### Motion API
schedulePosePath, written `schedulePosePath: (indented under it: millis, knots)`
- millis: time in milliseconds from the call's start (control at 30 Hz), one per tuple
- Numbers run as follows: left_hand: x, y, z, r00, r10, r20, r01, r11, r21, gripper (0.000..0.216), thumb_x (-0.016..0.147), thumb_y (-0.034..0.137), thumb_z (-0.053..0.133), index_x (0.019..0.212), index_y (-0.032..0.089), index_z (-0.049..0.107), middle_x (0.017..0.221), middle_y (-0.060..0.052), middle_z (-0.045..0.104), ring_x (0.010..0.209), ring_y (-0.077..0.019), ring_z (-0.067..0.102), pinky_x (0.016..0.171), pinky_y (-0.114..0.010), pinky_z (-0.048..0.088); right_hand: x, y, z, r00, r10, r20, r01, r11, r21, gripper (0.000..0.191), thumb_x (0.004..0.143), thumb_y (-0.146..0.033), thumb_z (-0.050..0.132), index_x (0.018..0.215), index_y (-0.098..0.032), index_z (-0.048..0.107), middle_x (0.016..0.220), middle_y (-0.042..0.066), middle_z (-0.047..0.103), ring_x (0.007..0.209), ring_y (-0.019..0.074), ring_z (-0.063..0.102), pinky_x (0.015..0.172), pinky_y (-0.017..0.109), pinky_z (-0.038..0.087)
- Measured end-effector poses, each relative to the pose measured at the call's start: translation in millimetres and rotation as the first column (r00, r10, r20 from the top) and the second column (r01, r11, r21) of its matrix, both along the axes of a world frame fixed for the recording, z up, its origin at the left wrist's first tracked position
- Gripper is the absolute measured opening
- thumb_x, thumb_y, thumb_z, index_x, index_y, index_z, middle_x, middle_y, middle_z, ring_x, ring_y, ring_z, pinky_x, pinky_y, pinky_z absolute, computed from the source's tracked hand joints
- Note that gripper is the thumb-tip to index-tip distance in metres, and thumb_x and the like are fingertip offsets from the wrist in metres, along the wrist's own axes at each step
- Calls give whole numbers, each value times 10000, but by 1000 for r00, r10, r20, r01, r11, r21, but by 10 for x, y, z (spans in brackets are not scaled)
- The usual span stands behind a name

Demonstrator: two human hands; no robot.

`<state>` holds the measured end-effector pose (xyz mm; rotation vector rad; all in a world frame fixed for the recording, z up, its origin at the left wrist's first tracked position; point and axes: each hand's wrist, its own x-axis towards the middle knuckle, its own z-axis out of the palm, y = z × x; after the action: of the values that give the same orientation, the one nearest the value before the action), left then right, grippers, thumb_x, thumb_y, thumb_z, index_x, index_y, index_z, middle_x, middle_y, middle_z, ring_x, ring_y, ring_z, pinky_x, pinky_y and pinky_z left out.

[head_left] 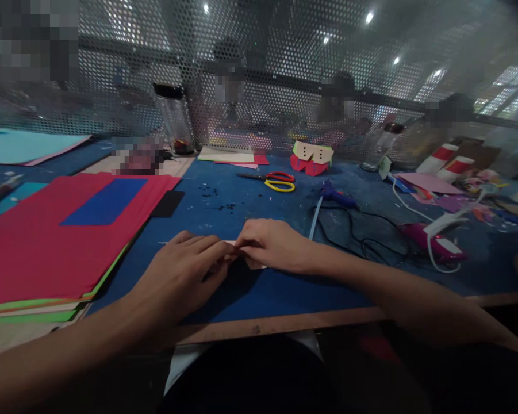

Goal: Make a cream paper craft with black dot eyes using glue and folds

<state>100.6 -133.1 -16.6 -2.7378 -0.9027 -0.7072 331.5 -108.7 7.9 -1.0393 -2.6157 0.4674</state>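
Note:
My left hand (192, 267) and my right hand (278, 244) meet low over the blue table (259, 296), near its front edge. A small pale piece of paper (255, 264) is pinched between them. Most of it is hidden by the fingers, with a corner showing below my right hand. The fingers of both hands are closed, and their tips almost touch. Beyond the hands lie scissors (279, 185) with one red and one yellow handle. A blue glue gun (338, 195) rests behind my right forearm.
Red sheets (38, 253) are stacked at left, bearing a blue paper strip (106, 202). A cut-paper piece with black dots (313, 153) stands at the back. Glass jars (175, 118) stand by the perforated screen. At right, a white power strip (448, 221), cables and a magenta glue gun (440, 244) crowd the table.

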Motion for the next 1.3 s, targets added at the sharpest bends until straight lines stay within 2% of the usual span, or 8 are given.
schedulePosePath:
  millis: [133, 233, 433, 600, 867, 1033, 1300]
  knots:
    - [-25, 9, 1, 998, -63, -24, 65, 993, 102, 159, 1022, 147, 514, 1057, 213, 654, 870, -8, 740, 751, -201, 696, 736, -379, 429, -10, -26, 32, 1000, -26, -1, 26, 999, -30, 189, 990, -177, 594, 1054, -166, 772, 1018, 51, 703, 973, 181, 649, 829, 271, 447]
    - [-50, 3, 2, 994, -95, -46, 100, 987, 126, 154, 1034, 162, 518, 1046, 210, 664, 891, -17, 745, 794, -204, 708, 757, -386, 441, -12, -41, 46, 999, -27, -26, 26, 999, -40, 169, 994, -181, 603, 1018, -156, 768, 984, 48, 699, 951, 174, 647, 823, 270, 443]
    - [-132, -89, -25, 983, -117, -139, 128, 989, 75, 216, 1009, 192, 502, 1146, 177, 669, 1002, -80, 753, 906, -257, 696, 814, -435, 461, -6, -41, 27, 997, -44, -60, 40, 997, -60, 150, 997, -210, 621, 1000, -171, 766, 980, 36, 699, 926, 161, 642, 814, 259, 434]
    - [-171, -147, -51, 981, -138, -137, 147, 987, 61, 319, 990, 182, 487, 1281, 146, 614, 1087, -101, 750, 945, -264, 688, 868, -460, 465, -6, -32, 10, 998, -46, -53, 43, 998, -51, 159, 1001, -222, 615, 1013, -178, 768, 982, 38, 696, 930, 165, 639, 810, 261, 428]
    - [-124, -162, 33, 986, -130, -106, 139, 987, 81, 258, 1030, 152, 433, 1089, 183, 682, 1010, -68, 751, 931, -240, 694, 829, -424, 475, -12, -52, 39, 997, -59, -54, 55, 996, -64, 146, 997, -214, 631, 1019, -168, 768, 975, 34, 693, 916, 154, 641, 802, 252, 432]
    - [-98, -167, 38, 989, -137, -52, 142, 982, 122, 248, 1041, 151, 460, 1171, 158, 671, 1028, -77, 747, 922, -233, 691, 819, -417, 472, -16, -58, 46, 996, -70, -59, 66, 995, -75, 128, 974, -186, 647, 1010, -176, 769, 976, 27, 693, 904, 151, 639, 798, 250, 431]
    - [-83, -173, 34, 992, -114, -50, 119, 988, 95, 330, 1067, 183, 392, 1075, 162, 721, 1004, -70, 759, 895, -237, 696, 809, -414, 466, -24, -24, 22, 994, -77, -71, 71, 994, -86, 92, 953, -222, 690, 978, -180, 768, 960, 21, 700, 870, 143, 634, 765, 246, 417]
